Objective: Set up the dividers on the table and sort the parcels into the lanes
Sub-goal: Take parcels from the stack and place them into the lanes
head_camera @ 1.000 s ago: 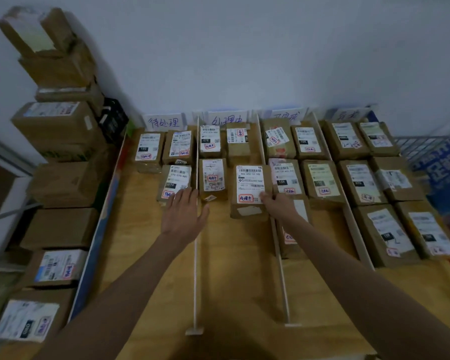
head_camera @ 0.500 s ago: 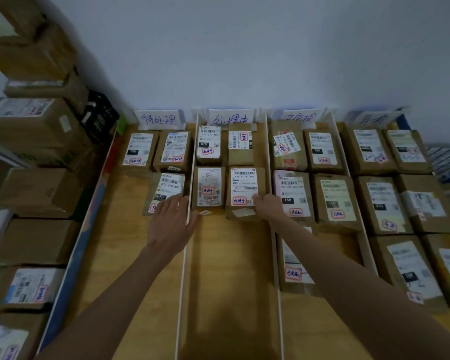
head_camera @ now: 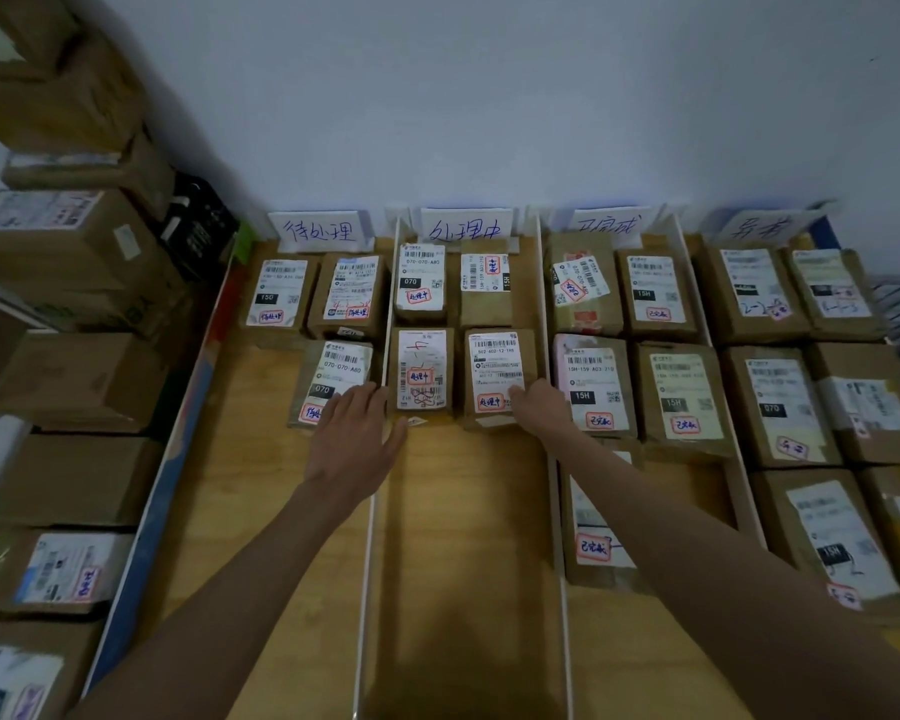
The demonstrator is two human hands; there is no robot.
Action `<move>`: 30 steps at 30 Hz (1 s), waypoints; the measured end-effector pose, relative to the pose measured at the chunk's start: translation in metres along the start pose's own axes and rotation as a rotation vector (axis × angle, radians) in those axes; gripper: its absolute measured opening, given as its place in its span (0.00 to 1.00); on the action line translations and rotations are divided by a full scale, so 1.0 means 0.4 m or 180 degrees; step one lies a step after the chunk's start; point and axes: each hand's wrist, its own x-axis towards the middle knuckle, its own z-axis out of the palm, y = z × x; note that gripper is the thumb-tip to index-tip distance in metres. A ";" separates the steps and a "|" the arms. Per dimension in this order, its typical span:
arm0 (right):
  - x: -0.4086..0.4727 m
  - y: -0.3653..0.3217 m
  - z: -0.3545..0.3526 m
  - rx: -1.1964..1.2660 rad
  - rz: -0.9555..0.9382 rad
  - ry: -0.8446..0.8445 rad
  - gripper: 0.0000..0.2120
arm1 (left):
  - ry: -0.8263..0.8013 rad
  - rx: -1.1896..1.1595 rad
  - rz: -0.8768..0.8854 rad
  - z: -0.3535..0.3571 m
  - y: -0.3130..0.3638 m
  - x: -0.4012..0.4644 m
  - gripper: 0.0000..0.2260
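My left hand (head_camera: 357,444) lies flat, fingers spread, gripping nothing, straddling the left divider (head_camera: 380,459) with fingertips on the near edge of the 070 parcel (head_camera: 336,379). My right hand (head_camera: 539,410) rests against the near right corner of the 502 parcel (head_camera: 497,374); whether it pinches that corner I cannot tell. That parcel sits in the second lane, close beside the middle divider (head_camera: 554,459). Bare table (head_camera: 463,537) runs toward me between both dividers.
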 end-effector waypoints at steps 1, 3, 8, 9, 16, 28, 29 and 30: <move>-0.007 -0.003 -0.007 0.0051 -0.0043 0.0040 0.18 | 0.0004 0.0023 -0.0015 -0.007 0.001 -0.001 0.23; -0.033 -0.011 -0.025 0.0044 -0.0159 0.0183 0.20 | 0.0021 0.0061 -0.0055 -0.020 -0.001 -0.006 0.23; -0.183 -0.041 -0.057 -0.0799 -0.1060 0.0856 0.20 | 0.0154 0.0130 -0.0127 -0.065 -0.024 -0.059 0.24; -0.213 -0.043 -0.054 -0.0921 -0.1248 0.1005 0.20 | 0.0197 0.0128 -0.0140 -0.073 -0.035 -0.077 0.23; -0.368 -0.045 0.032 -0.1730 -0.2003 0.1295 0.26 | 0.0650 0.0227 -0.0208 -0.135 -0.145 -0.238 0.20; -0.563 -0.120 0.270 -0.1957 -0.2425 0.1173 0.27 | 0.0717 0.0308 -0.0776 -0.165 -0.414 -0.517 0.20; -0.576 -0.128 0.291 -0.1961 -0.2459 0.1185 0.26 | 0.0749 0.0294 -0.0828 -0.166 -0.437 -0.534 0.20; -0.588 -0.136 0.314 -0.1987 -0.2479 0.1193 0.26 | 0.0775 0.0270 -0.0883 -0.166 -0.463 -0.548 0.20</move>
